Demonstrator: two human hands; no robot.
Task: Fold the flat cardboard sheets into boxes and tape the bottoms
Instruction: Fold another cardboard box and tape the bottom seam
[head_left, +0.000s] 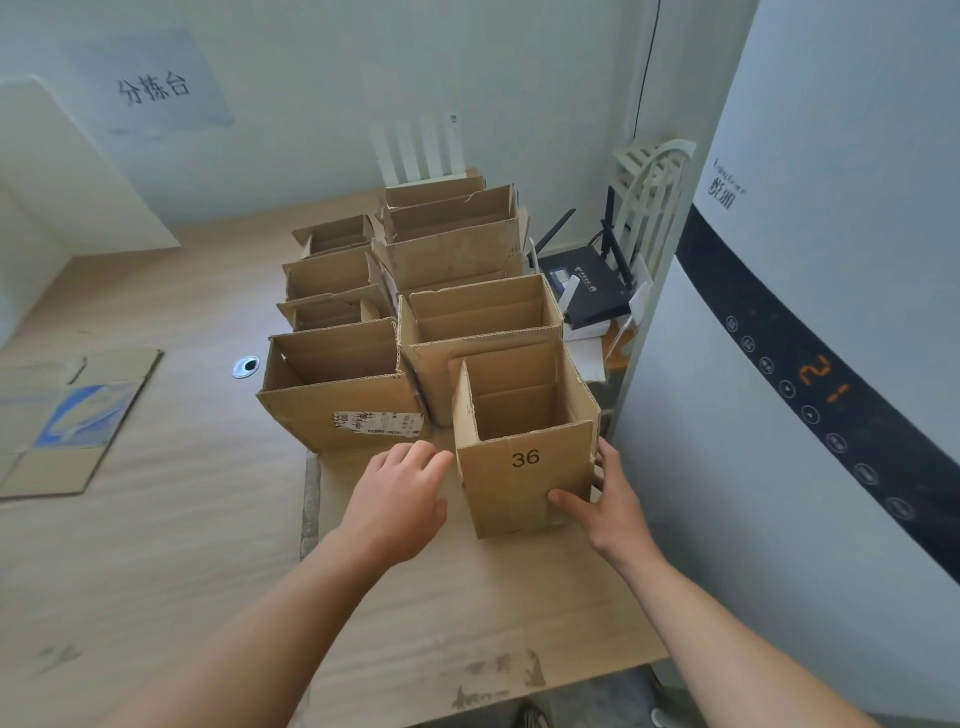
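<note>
Box 36 (524, 483) upright on tabletop (182, 545), right front; right hand (608, 504) grip pinching its near-right corner, left hand (400, 493) grip loose, empty, just beside; 1-sided hold may skew it or nudge neighbouring box (483, 358).

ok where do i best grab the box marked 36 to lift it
Take the box marked 36 by its two side walls, hands coming from left and right. It stands upright, top open, flaps raised, so the rim likely flexes; the flat sides look firmer. The right hand wraps its right front corner; the left hand is beside its left wall.
</note>
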